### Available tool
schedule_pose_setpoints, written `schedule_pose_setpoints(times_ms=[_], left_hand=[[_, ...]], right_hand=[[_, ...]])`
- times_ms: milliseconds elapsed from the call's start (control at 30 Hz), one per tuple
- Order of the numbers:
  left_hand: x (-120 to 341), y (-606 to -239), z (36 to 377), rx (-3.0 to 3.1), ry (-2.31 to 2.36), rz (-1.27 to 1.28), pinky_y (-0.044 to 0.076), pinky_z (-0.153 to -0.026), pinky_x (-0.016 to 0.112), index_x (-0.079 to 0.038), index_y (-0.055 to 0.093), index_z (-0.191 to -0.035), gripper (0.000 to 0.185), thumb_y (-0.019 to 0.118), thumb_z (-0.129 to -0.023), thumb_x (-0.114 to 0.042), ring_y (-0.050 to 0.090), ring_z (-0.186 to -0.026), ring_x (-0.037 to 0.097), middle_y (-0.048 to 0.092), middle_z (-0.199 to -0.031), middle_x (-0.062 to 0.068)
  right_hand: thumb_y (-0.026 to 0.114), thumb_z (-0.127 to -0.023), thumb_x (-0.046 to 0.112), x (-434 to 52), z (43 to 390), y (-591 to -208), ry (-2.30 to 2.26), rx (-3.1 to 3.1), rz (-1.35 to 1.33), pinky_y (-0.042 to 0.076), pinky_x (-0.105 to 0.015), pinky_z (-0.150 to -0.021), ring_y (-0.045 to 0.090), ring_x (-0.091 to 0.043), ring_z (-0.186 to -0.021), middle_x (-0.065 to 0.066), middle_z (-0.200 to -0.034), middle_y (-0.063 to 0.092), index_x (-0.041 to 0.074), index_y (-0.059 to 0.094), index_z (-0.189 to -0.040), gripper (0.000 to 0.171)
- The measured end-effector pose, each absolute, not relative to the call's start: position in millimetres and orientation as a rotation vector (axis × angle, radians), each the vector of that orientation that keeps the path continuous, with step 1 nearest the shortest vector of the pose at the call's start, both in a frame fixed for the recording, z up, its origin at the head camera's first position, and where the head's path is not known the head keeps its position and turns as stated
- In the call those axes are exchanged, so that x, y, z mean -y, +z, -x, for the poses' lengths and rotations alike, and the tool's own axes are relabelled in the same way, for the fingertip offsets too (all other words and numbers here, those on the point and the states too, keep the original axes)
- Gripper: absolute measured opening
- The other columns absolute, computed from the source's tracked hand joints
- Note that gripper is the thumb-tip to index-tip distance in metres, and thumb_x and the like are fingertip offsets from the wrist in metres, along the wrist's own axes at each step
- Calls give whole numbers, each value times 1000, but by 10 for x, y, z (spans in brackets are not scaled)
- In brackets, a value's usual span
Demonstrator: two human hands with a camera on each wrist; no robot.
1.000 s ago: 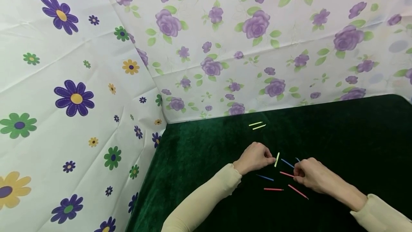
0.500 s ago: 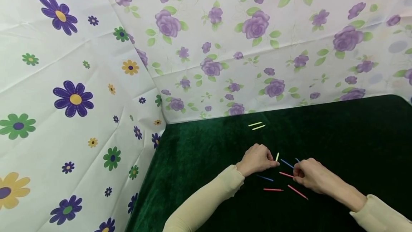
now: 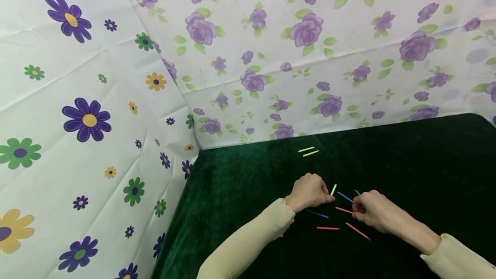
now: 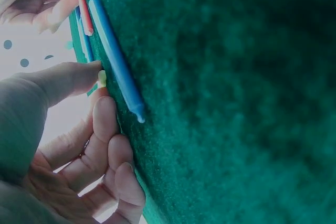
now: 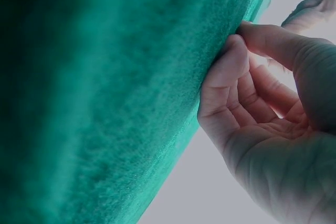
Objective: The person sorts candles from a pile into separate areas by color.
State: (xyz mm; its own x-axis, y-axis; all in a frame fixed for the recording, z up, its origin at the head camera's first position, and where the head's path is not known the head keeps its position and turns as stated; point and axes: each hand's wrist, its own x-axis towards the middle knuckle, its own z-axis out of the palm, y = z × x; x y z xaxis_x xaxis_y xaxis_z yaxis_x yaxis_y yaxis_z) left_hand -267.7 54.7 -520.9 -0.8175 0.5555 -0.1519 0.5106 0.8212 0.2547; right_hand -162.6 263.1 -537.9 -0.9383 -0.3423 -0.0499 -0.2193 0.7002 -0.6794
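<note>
On the dark green velvet cloth (image 3: 407, 162) lie several thin sticks. My left hand (image 3: 331, 195) pinches a pale yellow stick (image 3: 333, 189) between thumb and forefinger; its end shows at the fingertips (image 4: 102, 78) in the left wrist view. A blue stick (image 4: 115, 59) lies just beside it on the cloth. My right hand (image 3: 354, 211) pinches the end of a red stick (image 3: 343, 210), also visible as the red stick (image 4: 85, 13) in the left wrist view. In the right wrist view the right hand's fingertips (image 5: 233, 45) press against the cloth.
Another blue stick (image 3: 318, 214) and two more red sticks (image 3: 328, 228) (image 3: 357, 230) lie near my hands. Two yellow sticks (image 3: 308, 151) lie side by side farther back. Flowered sheets (image 3: 271, 55) wall in the back and left sides.
My left hand has shifted slightly to the right with the yellow stick, which now shows shorter. The right hand has stayed almost still.
</note>
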Motion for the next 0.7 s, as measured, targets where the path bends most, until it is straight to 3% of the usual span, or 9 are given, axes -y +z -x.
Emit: schedule_pose_setpoints(times_ms=[700], left_hand=[[-544, -5198, 2736, -2713, 371, -811, 45, -56, 18, -25, 82, -77, 19, 86, -94, -33, 58, -60, 1, 64, -65, -16]], right_hand=[[79, -94, 17, -2630, 1631, -5388, -1055, -2730, 435, 49, -22, -57, 54, 0, -61, 9, -77, 63, 18, 73, -89, 8]])
